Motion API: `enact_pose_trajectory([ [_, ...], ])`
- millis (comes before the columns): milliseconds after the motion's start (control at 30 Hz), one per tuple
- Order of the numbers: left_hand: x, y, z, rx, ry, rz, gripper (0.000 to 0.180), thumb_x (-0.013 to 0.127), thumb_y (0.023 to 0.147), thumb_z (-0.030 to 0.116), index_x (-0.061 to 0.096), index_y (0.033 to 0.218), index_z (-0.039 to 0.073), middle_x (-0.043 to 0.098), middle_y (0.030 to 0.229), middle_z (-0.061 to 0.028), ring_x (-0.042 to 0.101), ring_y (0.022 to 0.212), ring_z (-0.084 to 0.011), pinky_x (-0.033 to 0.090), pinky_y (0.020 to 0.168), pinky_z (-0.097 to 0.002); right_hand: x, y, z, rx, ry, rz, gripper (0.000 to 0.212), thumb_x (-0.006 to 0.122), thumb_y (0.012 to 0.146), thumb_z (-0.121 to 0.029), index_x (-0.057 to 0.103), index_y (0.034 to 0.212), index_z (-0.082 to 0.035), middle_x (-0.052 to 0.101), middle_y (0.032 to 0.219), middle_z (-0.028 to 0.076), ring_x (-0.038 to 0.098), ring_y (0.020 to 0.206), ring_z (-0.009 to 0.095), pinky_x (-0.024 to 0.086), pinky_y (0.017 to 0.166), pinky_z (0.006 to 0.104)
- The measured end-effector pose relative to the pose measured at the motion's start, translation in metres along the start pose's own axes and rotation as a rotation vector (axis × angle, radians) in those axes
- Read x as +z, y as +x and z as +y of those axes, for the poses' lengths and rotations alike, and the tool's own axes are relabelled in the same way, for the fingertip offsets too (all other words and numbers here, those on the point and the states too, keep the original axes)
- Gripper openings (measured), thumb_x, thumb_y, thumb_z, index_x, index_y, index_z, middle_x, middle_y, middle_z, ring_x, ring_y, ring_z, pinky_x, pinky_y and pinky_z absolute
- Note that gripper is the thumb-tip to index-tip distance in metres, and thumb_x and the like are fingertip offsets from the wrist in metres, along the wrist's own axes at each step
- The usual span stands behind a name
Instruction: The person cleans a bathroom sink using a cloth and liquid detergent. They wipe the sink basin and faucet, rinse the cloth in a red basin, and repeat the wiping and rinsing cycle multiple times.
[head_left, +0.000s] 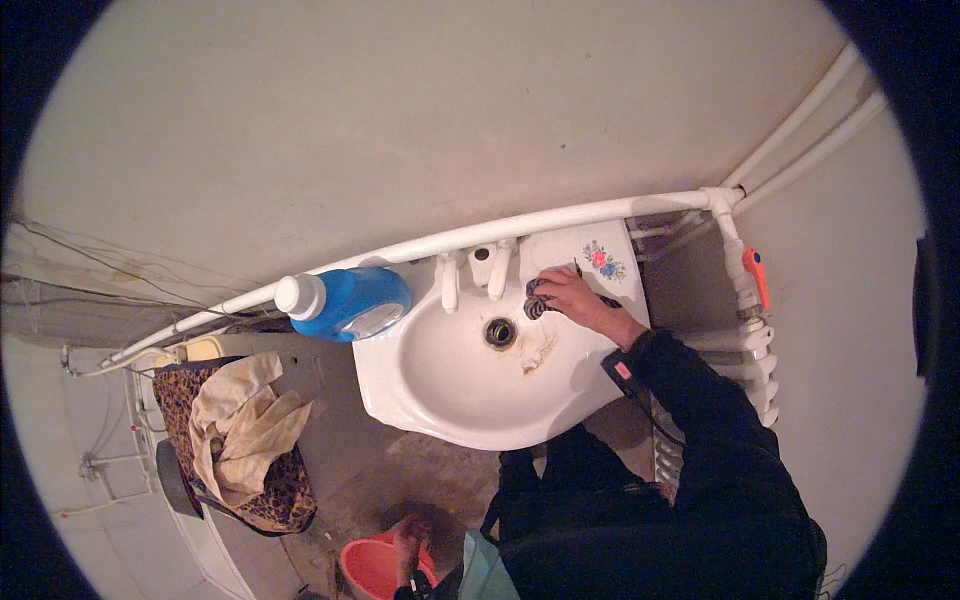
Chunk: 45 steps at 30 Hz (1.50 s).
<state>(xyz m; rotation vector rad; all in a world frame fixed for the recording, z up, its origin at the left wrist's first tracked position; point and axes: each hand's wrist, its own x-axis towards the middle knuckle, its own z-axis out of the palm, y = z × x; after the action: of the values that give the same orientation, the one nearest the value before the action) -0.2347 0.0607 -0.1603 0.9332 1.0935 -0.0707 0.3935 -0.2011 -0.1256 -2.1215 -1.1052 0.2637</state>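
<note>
My right hand [577, 300] is at the right side of the white washbasin [430, 375], its fingers closed round a small dark, striped bunched cloth or scrubber [537, 300]. The held thing rests against the basin just right of the taps [497, 272]. Brownish dirt marks [538, 352] lie beside the open drain [499, 333]. Low in the view, my left hand [408, 545] is at the right rim of a red plastic tub [370, 566]. Shadow and blur hide its fingers, so I cannot tell whether they grip the rim.
A large blue bottle with a white cap [345, 303] stands at the basin's left corner. A beige cloth [245, 425] lies on a leopard-print cover [290, 495] to the left. White pipes [560, 218] run behind the basin; an orange valve handle [757, 278] and radiator [757, 375] are right.
</note>
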Motion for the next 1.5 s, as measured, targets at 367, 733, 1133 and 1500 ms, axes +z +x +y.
enact_pose_trajectory([
  [367, 0.032, -0.016, 0.024, -0.030, 0.007, 0.100, 0.029, 0.051, 0.087, 0.004, 0.051, 0.115, 0.002, 0.060, 0.092, -0.0063, 0.058, 0.079, -0.0149, 0.047, 0.062, -0.0266, -0.022, 0.025, 0.027, 0.394, -0.356, 0.506, 0.046, 0.068, 0.072, -0.015, 0.053, 0.116, -0.011, 0.048, 0.123, 0.013, 0.042, 0.115, 0.036, 0.038, 0.088, 0.0513],
  [733, 0.025, -0.012, 0.000, -0.043, -0.087, 0.105, 0.039, 0.058, 0.083, 0.008, 0.048, 0.121, 0.005, 0.058, 0.106, -0.0069, 0.060, 0.087, -0.0208, 0.051, 0.074, -0.0319, 0.012, 0.023, 0.010, 0.102, -0.285, 0.224, 0.037, 0.060, 0.071, -0.002, 0.061, 0.106, -0.011, 0.051, 0.116, 0.012, 0.045, 0.109, 0.033, 0.043, 0.091, 0.0404],
  [1133, 0.030, -0.007, -0.006, -0.019, 0.079, 0.122, 0.037, 0.056, 0.082, 0.002, 0.050, 0.119, 0.003, 0.059, 0.107, -0.0087, 0.060, 0.086, -0.0184, 0.052, 0.068, -0.0310, 0.005, 0.037, -0.007, 0.203, -0.413, 0.137, 0.026, 0.061, 0.074, -0.011, 0.061, 0.100, -0.014, 0.052, 0.110, 0.013, 0.046, 0.106, 0.036, 0.046, 0.083, 0.0444],
  [1500, 0.039, -0.010, 0.001, -0.010, 0.177, 0.110, 0.036, 0.057, 0.082, 0.005, 0.051, 0.117, 0.003, 0.060, 0.104, -0.0090, 0.060, 0.085, -0.0184, 0.052, 0.068, -0.0302, 0.012, 0.042, -0.003, 0.214, -0.448, 0.202, 0.024, 0.062, 0.069, -0.007, 0.062, 0.092, -0.013, 0.050, 0.103, 0.011, 0.045, 0.106, 0.031, 0.048, 0.081, 0.0409],
])
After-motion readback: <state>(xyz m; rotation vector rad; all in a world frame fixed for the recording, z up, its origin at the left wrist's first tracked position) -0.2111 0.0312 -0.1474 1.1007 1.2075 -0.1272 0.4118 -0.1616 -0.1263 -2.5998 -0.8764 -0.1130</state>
